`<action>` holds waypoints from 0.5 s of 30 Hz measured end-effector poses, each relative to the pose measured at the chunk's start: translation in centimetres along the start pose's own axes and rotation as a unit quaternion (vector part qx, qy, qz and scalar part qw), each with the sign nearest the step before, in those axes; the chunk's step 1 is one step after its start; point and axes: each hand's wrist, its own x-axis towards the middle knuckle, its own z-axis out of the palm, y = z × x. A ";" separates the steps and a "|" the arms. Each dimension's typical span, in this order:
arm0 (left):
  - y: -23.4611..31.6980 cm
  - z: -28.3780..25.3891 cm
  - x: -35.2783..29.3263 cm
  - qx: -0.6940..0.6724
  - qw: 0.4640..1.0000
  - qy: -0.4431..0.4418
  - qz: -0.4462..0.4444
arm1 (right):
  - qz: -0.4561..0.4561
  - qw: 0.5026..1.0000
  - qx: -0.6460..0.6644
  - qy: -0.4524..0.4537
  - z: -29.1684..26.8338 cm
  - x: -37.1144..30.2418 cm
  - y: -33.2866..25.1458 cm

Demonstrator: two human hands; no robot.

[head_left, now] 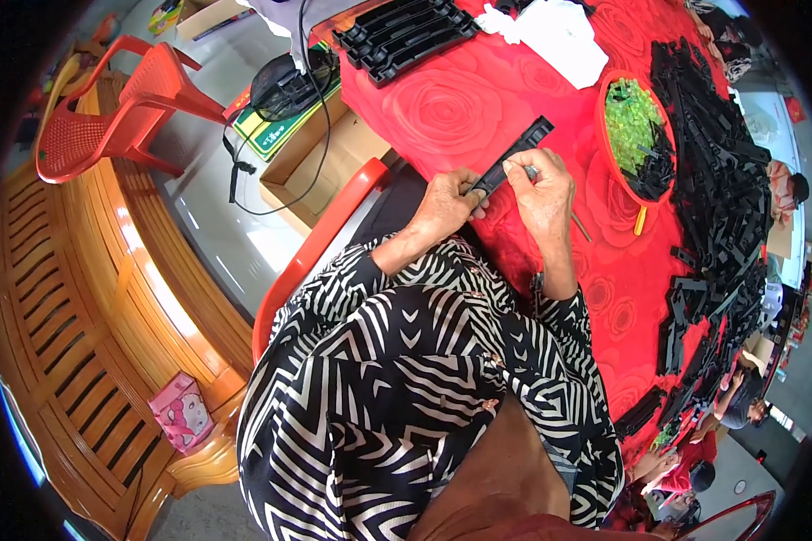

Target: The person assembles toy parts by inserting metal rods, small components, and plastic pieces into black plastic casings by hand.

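Observation:
Over the near edge of the red rose-patterned tablecloth, my left hand grips the lower end of a long, narrow black plastic part. The part slants up and away to the right. My right hand is closed in a pinch against its middle; a small greyish bit shows at the fingertips, too hidden to name. A thin rod shows just below the right hand, and whether the hand holds it cannot be told. To the right, an orange-red basket contains small green pieces and black ones.
Long black parts lie in rows at the far left beside a white bag. A heap of black pieces lines the right side. A yellow handle pokes from under the basket. Other people sit along the table.

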 end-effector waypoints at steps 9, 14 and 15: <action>-0.6 -0.1 0.3 0.010 1.000 0.030 0.001 | -0.074 0.995 -0.064 -0.001 0.9 -0.5 0.0; -0.6 0.0 0.3 -0.006 0.999 0.043 -0.002 | -0.162 0.975 -0.152 0.022 1.2 -1.0 -0.1; -0.6 0.0 0.4 0.012 0.999 0.045 0.000 | -0.181 0.967 -0.175 0.027 1.2 -1.2 -0.3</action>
